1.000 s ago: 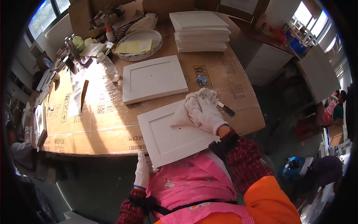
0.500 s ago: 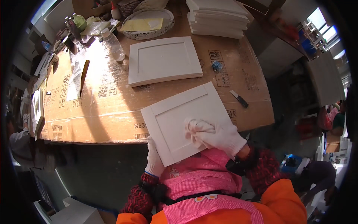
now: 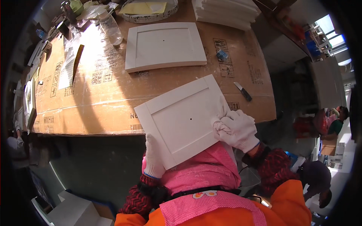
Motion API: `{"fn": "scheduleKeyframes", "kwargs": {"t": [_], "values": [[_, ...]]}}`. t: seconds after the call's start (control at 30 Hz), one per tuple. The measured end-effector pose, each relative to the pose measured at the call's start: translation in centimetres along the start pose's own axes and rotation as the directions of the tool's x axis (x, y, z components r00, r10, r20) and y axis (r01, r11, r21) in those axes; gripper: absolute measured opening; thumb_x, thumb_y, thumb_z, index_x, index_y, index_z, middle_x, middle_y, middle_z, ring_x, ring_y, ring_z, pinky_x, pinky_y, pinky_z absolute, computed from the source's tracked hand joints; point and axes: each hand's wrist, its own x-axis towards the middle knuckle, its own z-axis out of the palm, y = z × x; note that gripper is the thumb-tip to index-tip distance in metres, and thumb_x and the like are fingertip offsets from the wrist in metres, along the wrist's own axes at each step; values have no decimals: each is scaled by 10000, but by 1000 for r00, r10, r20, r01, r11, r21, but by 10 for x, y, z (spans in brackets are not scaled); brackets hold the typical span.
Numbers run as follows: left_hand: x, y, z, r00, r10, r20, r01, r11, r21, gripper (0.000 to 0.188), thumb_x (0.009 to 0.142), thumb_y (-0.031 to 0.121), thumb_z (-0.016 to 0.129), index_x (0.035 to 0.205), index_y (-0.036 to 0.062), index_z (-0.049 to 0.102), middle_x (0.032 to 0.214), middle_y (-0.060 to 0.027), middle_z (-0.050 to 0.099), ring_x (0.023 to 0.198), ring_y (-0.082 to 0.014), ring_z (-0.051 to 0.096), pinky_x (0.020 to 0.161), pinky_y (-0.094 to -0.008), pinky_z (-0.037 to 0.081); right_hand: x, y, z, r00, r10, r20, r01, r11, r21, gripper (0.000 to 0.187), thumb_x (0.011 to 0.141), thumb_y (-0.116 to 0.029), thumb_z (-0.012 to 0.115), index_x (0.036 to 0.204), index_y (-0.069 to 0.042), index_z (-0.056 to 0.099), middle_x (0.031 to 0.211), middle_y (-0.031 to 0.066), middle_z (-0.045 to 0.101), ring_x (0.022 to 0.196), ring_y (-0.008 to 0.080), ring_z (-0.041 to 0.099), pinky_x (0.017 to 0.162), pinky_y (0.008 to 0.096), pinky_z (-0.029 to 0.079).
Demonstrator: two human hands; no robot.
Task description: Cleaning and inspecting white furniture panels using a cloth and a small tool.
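A white framed panel (image 3: 177, 126) with a recessed middle and a small dark dot is tilted in front of me, partly over the table's near edge and against my pink apron. My left hand (image 3: 154, 160), in a white knit glove, grips its left edge, the fingertips hidden beneath. My right hand (image 3: 241, 130), gloved the same way, is closed on a bunched white cloth (image 3: 221, 127) and presses it on the panel's right frame strip. Cloth and glove are close in colour, so the cloth's outline is hard to make out.
The cardboard-covered table (image 3: 113, 120) bears a stack of similar panels (image 3: 164, 45), a knife (image 3: 243, 91) right of the held panel, a small blue item (image 3: 221, 55) and a clear bottle (image 3: 110, 30). More white panels (image 3: 226, 13) are piled at the far right.
My right hand has moved with the cloth from the panel's middle to its right edge, uncovering the dark dot. The view has shifted, so the table sits higher in it.
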Motion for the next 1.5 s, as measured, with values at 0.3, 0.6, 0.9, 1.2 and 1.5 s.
{"fn": "scheduleKeyframes", "kwargs": {"t": [0.3, 0.6, 0.9, 1.2, 1.5], "values": [[-37, 23, 35, 978, 173, 114, -153, 974, -165, 626, 1136, 540, 372, 1599, 119, 355, 1482, -99, 529, 1304, -278, 594, 1092, -428, 525, 48, -130, -7, 998, -34, 50, 8, 897, 443, 156, 823, -310, 758, 872, -175, 695, 854, 29, 625, 843, 248, 653, 736, 425, 539], [-56, 28, -5, 999, 41, 10, -42, 991, 128, 609, 1124, 510, 432, 1505, 35, 451, 1365, -141, 609, 1195, -278, 655, 986, -407, 576, 44, 15, -2, 821, 563, -96, -543, 822, 173, 299, 921, -231, 716, 1191, -104, 695, 1107, 152, 675, 1034, 396, 659, 840, 453, 564], [-85, 24, 1, 977, 209, -37, -187, 930, 316, 528, 1102, 447, 544, 1415, 24, 488, 1283, -126, 642, 1082, -247, 668, 897, -394, 578, 62, 50, 20, 928, 300, 220, -340, 924, 173, 308, 1005, -258, 627, 1262, -93, 664, 1215, 108, 661, 1057, 340, 636, 912, 441, 539], [-101, 60, 49, 999, 33, 31, -36, 993, 115, 447, 689, -120, 693, 1120, -29, 615, 912, -94, 679, 827, -225, 681, 707, -362, 550, 111, -88, -38, 995, -100, 29, 73, 869, 489, 253, 1000, -285, 620, 1186, -117, 653, 1178, 121, 654, 967, 376, 674, 807, 487, 552], [-87, 39, 7, 863, 399, 309, -498, 579, 645, 296, 1071, 220, 631, 1244, -20, 622, 1408, -159, 555, 1198, -287, 610, 955, -418, 564, 100, -10, 12, 991, 132, 31, -135, 967, 218, 268, 954, -280, 655, 1138, -87, 627, 1044, 130, 621, 952, 344, 675, 774, 486, 565]]}}
